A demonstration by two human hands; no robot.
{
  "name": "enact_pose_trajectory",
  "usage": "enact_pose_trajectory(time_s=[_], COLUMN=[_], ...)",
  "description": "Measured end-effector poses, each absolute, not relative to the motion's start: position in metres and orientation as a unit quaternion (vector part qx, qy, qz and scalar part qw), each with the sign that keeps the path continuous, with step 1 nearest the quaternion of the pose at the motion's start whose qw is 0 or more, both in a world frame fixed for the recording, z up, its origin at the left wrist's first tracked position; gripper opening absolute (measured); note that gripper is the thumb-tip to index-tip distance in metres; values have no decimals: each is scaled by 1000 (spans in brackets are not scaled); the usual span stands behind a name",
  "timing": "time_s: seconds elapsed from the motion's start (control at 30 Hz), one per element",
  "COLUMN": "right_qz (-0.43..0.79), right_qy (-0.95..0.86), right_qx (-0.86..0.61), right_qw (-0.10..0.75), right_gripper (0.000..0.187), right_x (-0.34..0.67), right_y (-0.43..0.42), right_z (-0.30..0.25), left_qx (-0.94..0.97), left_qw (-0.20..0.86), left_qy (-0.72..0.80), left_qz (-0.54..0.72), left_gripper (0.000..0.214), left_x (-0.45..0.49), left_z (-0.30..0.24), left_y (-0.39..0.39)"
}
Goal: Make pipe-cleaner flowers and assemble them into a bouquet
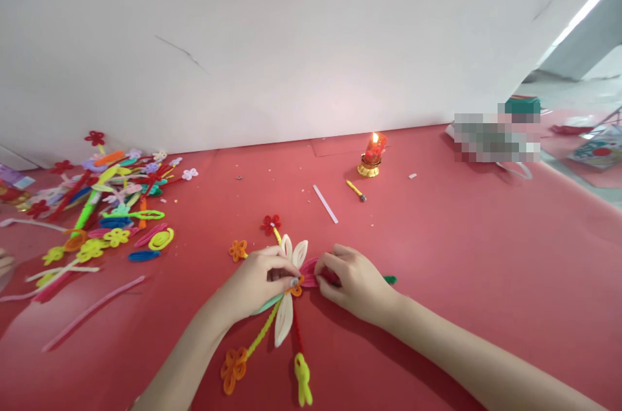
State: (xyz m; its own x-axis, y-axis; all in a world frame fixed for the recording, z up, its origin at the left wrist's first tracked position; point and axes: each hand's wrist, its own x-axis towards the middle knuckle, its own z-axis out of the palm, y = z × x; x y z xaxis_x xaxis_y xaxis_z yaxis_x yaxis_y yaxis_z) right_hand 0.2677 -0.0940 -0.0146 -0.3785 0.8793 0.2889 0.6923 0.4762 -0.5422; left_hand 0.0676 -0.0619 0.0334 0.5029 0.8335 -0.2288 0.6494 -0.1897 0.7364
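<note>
A flower ornament made of fuzzy pipe cleaners lies flat before me, with white petals (284, 321) around an orange centre (296, 288). Twisted stems reach out from it, tipped with an orange blossom (234, 367), a red blossom (271, 224) and a yellow-green tip (302, 378). My left hand (262, 278) is closed, thumb and fingers pinching at the orange centre. Just to its right, my right hand (354, 284) pinches a pink petal (310, 272), and its curled fingers partly hide that petal. A green tip (390, 279) pokes out beyond the right wrist.
Colourful pipe-cleaner pieces (116, 203) are heaped at the left, by another person's fingers (4, 263). A lit candle (374, 150) stands near the white partition (311, 41). A pale stick (325, 204) and a short yellow piece (356, 190) lie on the red table (461, 236).
</note>
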Motion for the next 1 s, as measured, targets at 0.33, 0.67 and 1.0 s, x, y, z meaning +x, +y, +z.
enact_pose_trajectory(time_s=[0.33, 0.67, 1.0], right_qz=[167, 238, 136], right_qy=[-814, -756, -712], right_qx=[-485, -546, -639], right_qw=[274, 271, 258], right_gripper=[7, 16, 21], right_x=[268, 279, 302], right_y=[-94, -85, -28], right_z=[-15, 0, 7], left_qx=[767, 763, 661], left_qw=[406, 421, 407], left_qy=[485, 477, 534], left_qz=[105, 117, 335], left_gripper=[14, 13, 32], left_x=[68, 67, 38], left_z=[33, 30, 44], left_y=[-61, -61, -43])
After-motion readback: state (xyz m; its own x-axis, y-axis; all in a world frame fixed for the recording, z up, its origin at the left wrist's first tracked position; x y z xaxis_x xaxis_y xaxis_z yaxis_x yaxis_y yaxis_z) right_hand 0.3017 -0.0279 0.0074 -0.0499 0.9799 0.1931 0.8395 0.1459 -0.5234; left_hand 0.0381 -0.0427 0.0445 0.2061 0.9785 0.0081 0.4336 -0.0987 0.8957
